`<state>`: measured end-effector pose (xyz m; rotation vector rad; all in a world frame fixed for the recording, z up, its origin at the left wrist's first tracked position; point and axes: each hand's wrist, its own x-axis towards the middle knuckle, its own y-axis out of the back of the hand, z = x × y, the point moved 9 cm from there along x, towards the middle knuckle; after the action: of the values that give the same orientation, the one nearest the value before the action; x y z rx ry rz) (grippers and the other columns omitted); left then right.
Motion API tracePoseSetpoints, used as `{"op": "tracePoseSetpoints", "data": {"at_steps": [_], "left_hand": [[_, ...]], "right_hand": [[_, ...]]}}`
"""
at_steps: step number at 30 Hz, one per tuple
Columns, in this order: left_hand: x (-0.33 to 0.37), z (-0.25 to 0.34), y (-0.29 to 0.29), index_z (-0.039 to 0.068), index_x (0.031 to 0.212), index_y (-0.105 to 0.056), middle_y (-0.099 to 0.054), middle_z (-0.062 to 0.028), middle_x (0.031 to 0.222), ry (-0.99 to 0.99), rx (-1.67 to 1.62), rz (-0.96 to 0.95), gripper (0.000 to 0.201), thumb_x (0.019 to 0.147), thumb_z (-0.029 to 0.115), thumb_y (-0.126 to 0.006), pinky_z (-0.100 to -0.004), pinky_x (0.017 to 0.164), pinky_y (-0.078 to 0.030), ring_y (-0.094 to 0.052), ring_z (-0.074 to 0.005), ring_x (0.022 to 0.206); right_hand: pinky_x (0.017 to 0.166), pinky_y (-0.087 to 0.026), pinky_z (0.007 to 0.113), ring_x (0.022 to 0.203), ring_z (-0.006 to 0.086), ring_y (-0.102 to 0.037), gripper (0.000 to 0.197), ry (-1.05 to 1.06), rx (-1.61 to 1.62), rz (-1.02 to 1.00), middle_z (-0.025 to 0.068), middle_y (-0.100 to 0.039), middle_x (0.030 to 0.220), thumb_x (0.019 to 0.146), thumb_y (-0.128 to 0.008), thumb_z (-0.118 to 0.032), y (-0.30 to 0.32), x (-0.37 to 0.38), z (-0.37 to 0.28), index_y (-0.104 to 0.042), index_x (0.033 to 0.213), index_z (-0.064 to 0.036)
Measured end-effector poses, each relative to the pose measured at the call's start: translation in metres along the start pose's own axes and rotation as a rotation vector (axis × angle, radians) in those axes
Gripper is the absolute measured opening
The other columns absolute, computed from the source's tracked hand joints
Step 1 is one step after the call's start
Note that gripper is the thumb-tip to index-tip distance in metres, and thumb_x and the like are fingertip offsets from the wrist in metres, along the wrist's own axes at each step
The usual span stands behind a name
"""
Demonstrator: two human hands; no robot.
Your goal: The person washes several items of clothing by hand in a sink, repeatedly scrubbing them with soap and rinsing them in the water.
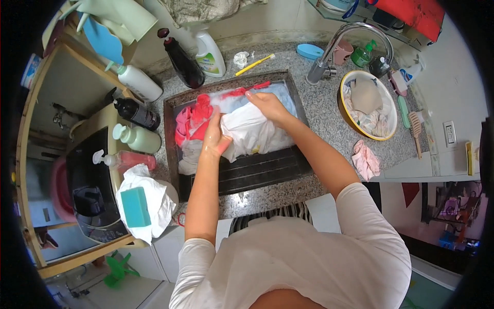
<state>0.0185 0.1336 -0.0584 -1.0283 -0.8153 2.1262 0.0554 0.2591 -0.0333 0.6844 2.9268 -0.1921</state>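
Note:
My left hand (216, 137) grips the left edge of a wet white cloth (246, 127), its thumb up along the fabric. The cloth's upper right part is pinched in my right hand (268, 107). Between the two hands the fabric hangs bunched over the dark sink (173, 147). Inside the sink, soapy red cloth (193, 119) lies to the left and light blue cloth (284, 98) to the right, with suds around them. Below the white cloth shows a black ribbed washboard surface (242, 174). What the fingertips press behind the cloth is hidden.
Pump bottles line the left, including a dark tall one (182, 61). A teal soap block (135, 207) rests on white plastic. Right of the faucet (324, 64) stands a yellow-rimmed basin (343, 109) of cloths, beside a pink cloth (366, 160). A yellow toothbrush (253, 66) lies behind the sink.

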Motion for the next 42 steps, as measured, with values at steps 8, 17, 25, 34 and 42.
{"op": "tracePoseSetpoints", "data": {"at_steps": [8, 17, 25, 34, 42], "left_hand": [[0.095, 0.004, 0.088, 0.001, 0.084, -0.054, -0.061, -0.0195, 0.08, -0.687, 1.196, 0.498, 0.025, 0.083, 0.026, -0.054, -0.0382, 0.067, -0.044, -0.058, -0.0318, 0.075], [0.145, -0.044, 0.093, 0.007, 0.092, -0.049, -0.058, -0.0196, 0.084, -0.205, 1.737, 0.724, 0.025, 0.087, 0.03, -0.042, -0.0447, 0.067, -0.044, -0.057, -0.0359, 0.079], [0.209, -0.105, 0.218, 0.003, 0.093, -0.055, -0.06, -0.0189, 0.088, -0.25, 1.999, 0.508, 0.029, 0.083, 0.029, -0.045, -0.045, 0.072, -0.045, -0.059, -0.0344, 0.084], [0.163, -0.07, 0.138, 0.002, 0.099, -0.055, -0.06, -0.0093, 0.092, 0.007, 0.229, 0.357, 0.026, 0.083, 0.023, -0.053, -0.0331, 0.071, -0.046, -0.057, -0.0205, 0.082], [0.148, -0.072, 0.113, 0.011, 0.079, -0.052, -0.054, -0.0031, 0.076, 0.098, -0.405, -0.287, 0.026, 0.086, 0.035, -0.047, -0.0312, 0.061, -0.042, -0.051, -0.0158, 0.07]], "right_hand": [[0.049, -0.039, 0.035, 0.053, 0.0249, -0.054, 0.027, 0.328, -0.824, 0.417, 0.0119, -0.054, 0.058, 0.08, -0.058, -0.032, 0.027, 0.027, 0.064, -0.051, 0.068, -0.008], [0.053, -0.045, 0.046, 0.057, 0.0339, -0.057, 0.019, 0.17, -1.096, 0.282, 0.0133, -0.059, 0.064, 0.08, -0.051, -0.032, 0.052, 0.077, 0.177, -0.054, 0.082, -0.0131], [0.07, -0.045, 0.044, 0.083, 0.0353, -0.057, 0.021, 0.008, -1.022, -0.101, 0.0201, -0.059, 0.089, 0.076, -0.055, -0.02, 0.026, 0.09, 0.236, -0.054, 0.094, -0.0091], [0.065, -0.046, 0.039, 0.073, 0.0296, -0.06, 0.018, -0.256, -0.565, 0.013, 0.0156, -0.062, 0.081, 0.074, -0.059, -0.019, 0.059, 0.076, 0.218, -0.06, 0.087, -0.0068], [0.049, -0.042, 0.038, 0.053, 0.0262, -0.056, 0.011, 0.783, -0.853, 0.121, 0.0098, -0.056, 0.06, 0.067, -0.058, -0.016, -0.082, 0.011, 0.056, -0.051, 0.064, -0.0086]]}}
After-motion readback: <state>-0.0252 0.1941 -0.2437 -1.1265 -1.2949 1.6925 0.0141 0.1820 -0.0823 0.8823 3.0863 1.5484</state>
